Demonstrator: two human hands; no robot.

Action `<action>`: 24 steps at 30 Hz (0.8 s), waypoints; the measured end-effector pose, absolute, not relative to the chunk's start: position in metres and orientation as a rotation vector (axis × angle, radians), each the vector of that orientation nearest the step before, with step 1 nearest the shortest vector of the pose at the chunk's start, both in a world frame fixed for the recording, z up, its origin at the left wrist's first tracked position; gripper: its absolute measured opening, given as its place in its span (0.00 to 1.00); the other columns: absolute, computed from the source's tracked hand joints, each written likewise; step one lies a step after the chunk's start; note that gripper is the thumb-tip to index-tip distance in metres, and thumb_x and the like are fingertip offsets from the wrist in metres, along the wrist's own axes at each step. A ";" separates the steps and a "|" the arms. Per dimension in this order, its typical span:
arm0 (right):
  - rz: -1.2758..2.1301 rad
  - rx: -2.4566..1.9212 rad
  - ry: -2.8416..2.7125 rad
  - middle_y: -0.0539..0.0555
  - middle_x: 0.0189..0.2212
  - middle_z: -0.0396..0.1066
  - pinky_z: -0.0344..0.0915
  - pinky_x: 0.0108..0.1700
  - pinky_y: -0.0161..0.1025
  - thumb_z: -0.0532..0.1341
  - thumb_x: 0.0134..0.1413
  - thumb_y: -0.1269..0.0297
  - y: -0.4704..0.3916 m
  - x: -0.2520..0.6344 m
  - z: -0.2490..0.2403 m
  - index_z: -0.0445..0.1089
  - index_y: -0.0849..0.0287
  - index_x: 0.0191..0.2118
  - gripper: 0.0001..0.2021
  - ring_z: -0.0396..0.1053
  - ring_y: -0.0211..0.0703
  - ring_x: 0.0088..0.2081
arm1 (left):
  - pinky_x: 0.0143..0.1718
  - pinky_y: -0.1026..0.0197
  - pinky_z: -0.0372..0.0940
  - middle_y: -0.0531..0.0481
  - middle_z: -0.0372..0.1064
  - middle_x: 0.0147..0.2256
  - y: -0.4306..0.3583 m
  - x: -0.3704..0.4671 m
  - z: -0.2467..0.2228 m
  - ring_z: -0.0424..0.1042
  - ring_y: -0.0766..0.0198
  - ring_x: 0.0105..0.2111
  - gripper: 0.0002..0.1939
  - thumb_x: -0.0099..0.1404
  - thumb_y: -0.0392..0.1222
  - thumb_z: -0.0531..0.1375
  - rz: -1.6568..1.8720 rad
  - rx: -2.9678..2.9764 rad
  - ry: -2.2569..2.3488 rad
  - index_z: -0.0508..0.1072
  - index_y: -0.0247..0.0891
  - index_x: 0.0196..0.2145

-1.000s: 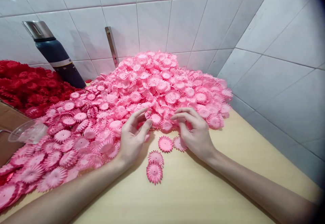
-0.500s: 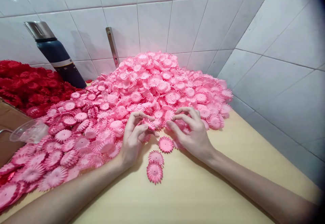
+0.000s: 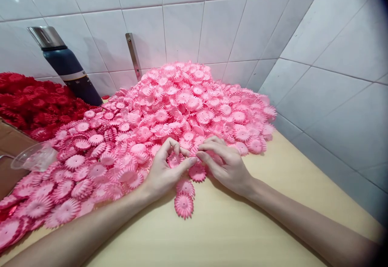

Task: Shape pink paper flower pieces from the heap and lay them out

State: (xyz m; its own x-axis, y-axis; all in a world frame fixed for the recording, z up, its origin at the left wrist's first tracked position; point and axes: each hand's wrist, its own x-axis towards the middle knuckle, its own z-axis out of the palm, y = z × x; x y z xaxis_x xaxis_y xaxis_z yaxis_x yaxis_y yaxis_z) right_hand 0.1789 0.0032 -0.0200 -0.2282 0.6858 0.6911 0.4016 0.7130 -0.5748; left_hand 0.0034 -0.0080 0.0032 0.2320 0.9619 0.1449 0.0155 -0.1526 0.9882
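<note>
My left hand point(image 3: 165, 172) is closed in a pinch, thumb and forefinger tips together, above the front edge of a heap of pink paper-like flower discs point(image 3: 184, 97). A fringed pink disc point(image 3: 175, 160) shows through the loop of its fingers; whether it is held or lies behind, I cannot tell. My right hand point(image 3: 227, 166) pinches too, its fingertips almost touching the left ones. Anything between the tips is too small to name. Just below the fingertips lies a darker pink disc point(image 3: 197, 173). Nearer me, a pale disc point(image 3: 185, 187) is partly overlapped by another pink disc point(image 3: 183, 204).
A pile of red flower pieces point(image 3: 45, 103) lies at the left, beside a dark blue bottle point(image 3: 72, 67). A cardboard box point(image 3: 13, 146) and a clear plastic lid point(image 3: 33, 158) sit at the left edge. A metal strip point(image 3: 133, 57) stands against the tiled wall point(image 3: 184, 24).
Both hands have come together, fingertips now nearly touching. My left thumb has swung right and forefinger curled, closing the pinch. The disc beneath is now partly covered.
</note>
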 end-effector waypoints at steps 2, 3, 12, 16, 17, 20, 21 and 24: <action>0.328 -0.854 -1.824 0.53 0.30 0.72 0.66 0.36 0.45 0.61 0.58 0.70 0.003 0.179 -0.019 0.70 0.56 0.38 0.03 0.67 0.44 0.33 | 0.35 0.65 0.64 0.55 0.65 0.29 -0.008 0.004 0.003 0.66 0.69 0.31 0.17 0.60 0.40 0.64 1.137 1.439 0.981 0.55 0.40 0.27; 0.327 -0.874 -1.793 0.53 0.31 0.73 0.66 0.37 0.45 0.61 0.58 0.70 0.003 0.179 -0.019 0.70 0.56 0.38 0.03 0.68 0.44 0.34 | 0.34 0.65 0.63 0.56 0.64 0.29 -0.008 0.004 0.003 0.65 0.69 0.30 0.17 0.61 0.40 0.63 1.154 1.428 0.983 0.55 0.40 0.27; 0.161 -1.215 -1.492 0.57 0.43 0.68 0.63 0.51 0.51 0.64 0.55 0.66 0.009 0.183 -0.019 0.69 0.55 0.44 0.11 0.65 0.50 0.48 | 0.35 0.66 0.66 0.51 0.68 0.36 -0.004 0.006 0.004 0.69 0.66 0.35 0.11 0.59 0.40 0.65 1.301 1.325 1.150 0.64 0.38 0.34; 0.117 -1.201 -1.548 0.57 0.42 0.66 0.61 0.51 0.52 0.64 0.54 0.66 0.006 0.182 -0.018 0.68 0.55 0.43 0.10 0.64 0.51 0.48 | 0.36 0.62 0.70 0.45 0.68 0.47 -0.005 0.005 0.005 0.73 0.61 0.41 0.16 0.58 0.41 0.66 1.247 1.273 1.006 0.67 0.38 0.42; 0.122 -1.189 -1.553 0.56 0.41 0.67 0.62 0.50 0.52 0.64 0.54 0.67 0.005 0.182 -0.018 0.68 0.55 0.43 0.10 0.64 0.51 0.46 | 0.38 0.61 0.71 0.44 0.68 0.50 -0.006 0.005 0.005 0.73 0.60 0.42 0.17 0.58 0.41 0.66 1.242 1.262 0.984 0.68 0.39 0.44; 0.207 -1.119 -1.566 0.54 0.36 0.68 0.64 0.45 0.49 0.63 0.55 0.69 0.003 0.181 -0.018 0.66 0.55 0.43 0.10 0.66 0.48 0.41 | 0.42 0.59 0.72 0.43 0.65 0.55 -0.007 0.004 0.005 0.73 0.58 0.45 0.21 0.59 0.42 0.65 1.211 1.258 0.962 0.69 0.40 0.50; 0.237 -1.082 -1.587 0.54 0.35 0.68 0.64 0.43 0.48 0.62 0.55 0.70 0.002 0.181 -0.018 0.66 0.55 0.42 0.09 0.67 0.47 0.40 | 0.43 0.58 0.72 0.43 0.65 0.56 -0.008 0.004 0.005 0.74 0.58 0.45 0.22 0.59 0.41 0.65 1.202 1.256 0.958 0.69 0.41 0.51; 0.253 -0.966 -1.706 0.54 0.33 0.69 0.64 0.40 0.47 0.61 0.55 0.73 0.001 0.180 -0.017 0.67 0.56 0.38 0.06 0.66 0.45 0.37 | 0.45 0.57 0.72 0.44 0.70 0.50 -0.007 0.003 0.003 0.75 0.57 0.45 0.23 0.58 0.39 0.66 1.206 1.281 0.941 0.71 0.42 0.52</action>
